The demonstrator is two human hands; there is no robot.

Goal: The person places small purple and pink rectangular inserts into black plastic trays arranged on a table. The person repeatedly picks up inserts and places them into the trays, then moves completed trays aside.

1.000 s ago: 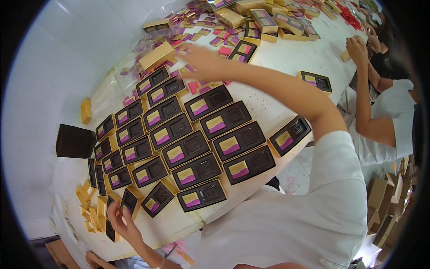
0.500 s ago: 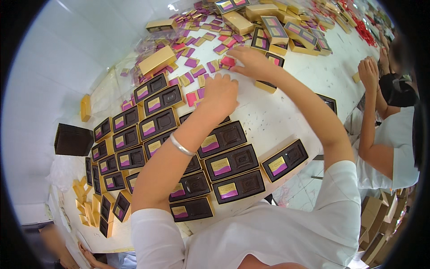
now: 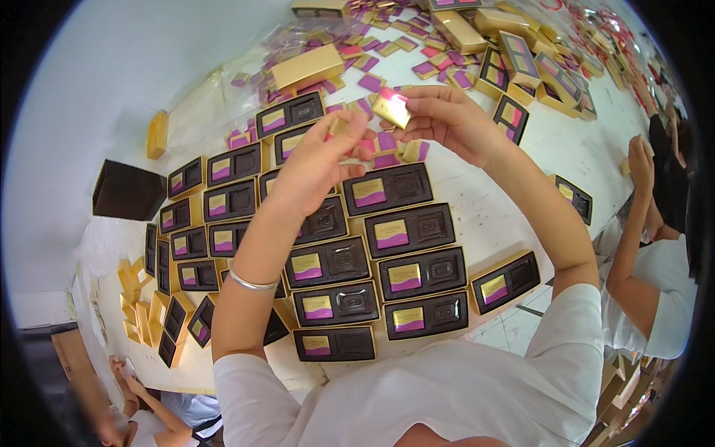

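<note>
My right hand point(image 3: 450, 123) pinches a gold-and-pink wrapped chocolate square point(image 3: 392, 107) between thumb and fingers, above the table. Close to it on the left, my left hand point(image 3: 316, 160) has curled fingers; bits of gold and pink show among them, but I cannot make out what it holds. Under and beyond both hands lie loose gold-and-purple wrapped squares point(image 3: 371, 82). Nearer me stand rows of gold boxes with dark trays point(image 3: 414, 273), each showing one wrapped square on the left and a bare compartment on the right. My left forearm covers part of these rows.
A closed gold box point(image 3: 307, 68) lies at the far left of the loose squares. Stacked boxes point(image 3: 514, 59) fill the far right. A dark stack of trays point(image 3: 128, 191) stands left, above empty gold box shells point(image 3: 141, 305). Another person's hand point(image 3: 639, 160) is at the right edge.
My right hand has lifted a gold-and-pink square from the pile toward my left hand. My left hand has turned and its fingers now show. The view has shifted slightly.
</note>
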